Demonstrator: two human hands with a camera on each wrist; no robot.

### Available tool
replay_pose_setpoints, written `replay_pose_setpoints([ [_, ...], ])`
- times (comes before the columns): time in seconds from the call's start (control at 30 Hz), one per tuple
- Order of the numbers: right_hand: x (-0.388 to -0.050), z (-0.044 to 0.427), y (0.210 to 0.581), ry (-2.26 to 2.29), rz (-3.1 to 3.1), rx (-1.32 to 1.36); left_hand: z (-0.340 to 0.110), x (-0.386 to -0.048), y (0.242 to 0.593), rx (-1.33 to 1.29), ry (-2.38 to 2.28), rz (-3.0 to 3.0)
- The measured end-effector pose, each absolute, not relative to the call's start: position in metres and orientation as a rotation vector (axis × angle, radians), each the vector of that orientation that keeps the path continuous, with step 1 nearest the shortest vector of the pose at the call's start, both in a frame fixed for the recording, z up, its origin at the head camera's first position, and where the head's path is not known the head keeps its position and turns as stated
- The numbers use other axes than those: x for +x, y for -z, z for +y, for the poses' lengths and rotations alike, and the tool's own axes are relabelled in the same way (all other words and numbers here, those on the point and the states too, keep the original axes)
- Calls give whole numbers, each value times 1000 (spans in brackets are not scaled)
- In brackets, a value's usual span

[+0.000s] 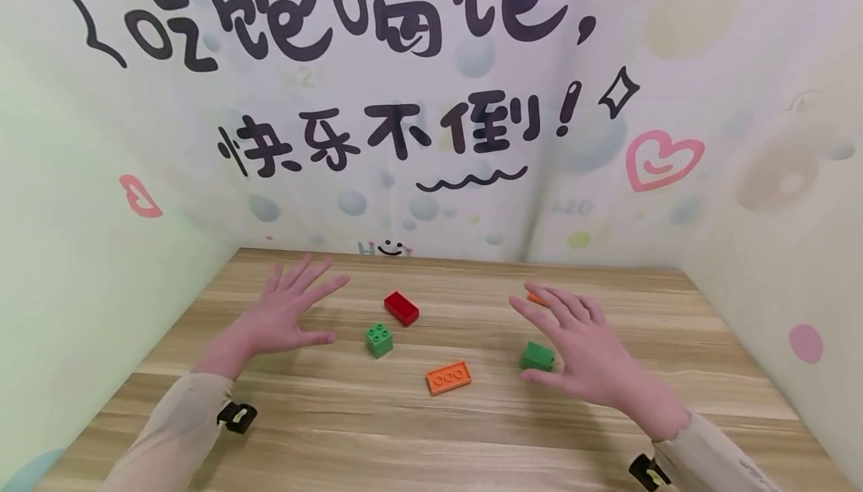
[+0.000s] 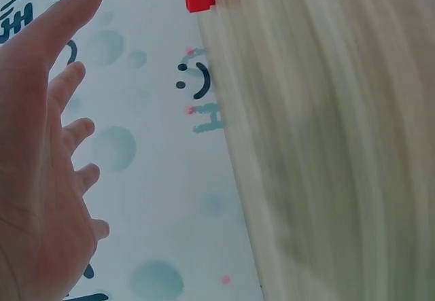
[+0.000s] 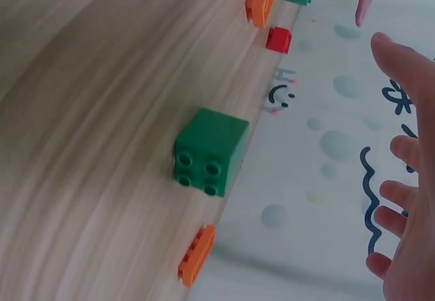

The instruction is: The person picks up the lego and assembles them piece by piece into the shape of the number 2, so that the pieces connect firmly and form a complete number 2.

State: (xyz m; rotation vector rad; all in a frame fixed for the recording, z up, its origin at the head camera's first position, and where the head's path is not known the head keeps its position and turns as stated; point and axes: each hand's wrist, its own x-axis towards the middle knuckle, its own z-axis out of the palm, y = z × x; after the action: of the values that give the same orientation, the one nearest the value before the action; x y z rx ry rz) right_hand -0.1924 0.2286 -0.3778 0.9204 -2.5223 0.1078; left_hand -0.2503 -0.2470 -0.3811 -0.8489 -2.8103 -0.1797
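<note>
My left hand [image 1: 279, 316] hovers over the table's left side, fingers spread, holding nothing; the left wrist view shows its palm [image 2: 41, 151]. Right of it stand a green block [image 1: 379, 340], studs up, and a red block [image 1: 401, 308] with its hollow side up. My right hand [image 1: 589, 350] is held above the right side with straight, parted fingers and an empty grasp. Beside its thumb a second green block [image 1: 537, 356] lies on its side, its studs [image 3: 197, 170] plain in the right wrist view. An orange block [image 1: 538, 299] is partly hidden behind the right fingers.
Between the hands, nearer the front, another orange block [image 1: 449, 377] lies with its hollow side up. The wood-grain table [image 1: 377, 439] meets a printed backdrop [image 1: 323, 207] at the rear, with pale panels on both sides.
</note>
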Motion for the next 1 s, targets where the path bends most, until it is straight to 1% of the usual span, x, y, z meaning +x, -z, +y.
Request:
replay_pose_setpoints([
  [0.27,-190,210,385,-213,-2598,945,-239,-247,391,-905,291,-2821],
  [0.6,-181,190,395,-416,-2687,1011,-228,-243,392,-1015,381,-2785],
  [1.0,-183,176,410,-645,-2676,1037,-215,-236,393,-1032,447,-2825],
])
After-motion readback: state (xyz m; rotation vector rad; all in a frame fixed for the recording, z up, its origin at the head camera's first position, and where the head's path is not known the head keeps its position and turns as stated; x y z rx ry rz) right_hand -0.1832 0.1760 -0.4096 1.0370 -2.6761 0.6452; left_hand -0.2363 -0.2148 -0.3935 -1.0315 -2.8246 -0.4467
